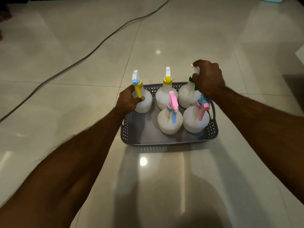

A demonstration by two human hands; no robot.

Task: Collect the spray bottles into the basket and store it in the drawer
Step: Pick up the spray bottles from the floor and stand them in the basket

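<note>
Standing on a glossy tiled floor (213, 38), a grey perforated basket (169, 142) is seen just in front of the person, with five white spray bottles at or inside it. Two bottles are set upright in the near half: one with a pink head and blue trigger (170, 120) and, to its right, one with a blue head and pink trigger (195, 119). Behind them, at the far wall, a bottle with a yellow collar (166, 96) is stood upright, and beside it a bottle with a green collar (187, 96) is placed in the far right corner. The green-collared bottle's spray head is grasped from above by the right hand (208, 79), whose fingers are curled around the nozzle. At the far left corner, a bottle with a blue nozzle cap and yellow trigger (143, 101) is held by the left hand (129, 100), fingers and thumb wrapped round its neck below the trigger; whether its base is resting inside the basket or is raised above the rim cannot be told. Both forearms are stretched forward from the lower edge of the view. A dark cable (98, 45) is laid across the tiles, well apart from the basket, running from the left edge toward the top. Bright spots of light are reflected in the floor.
</note>
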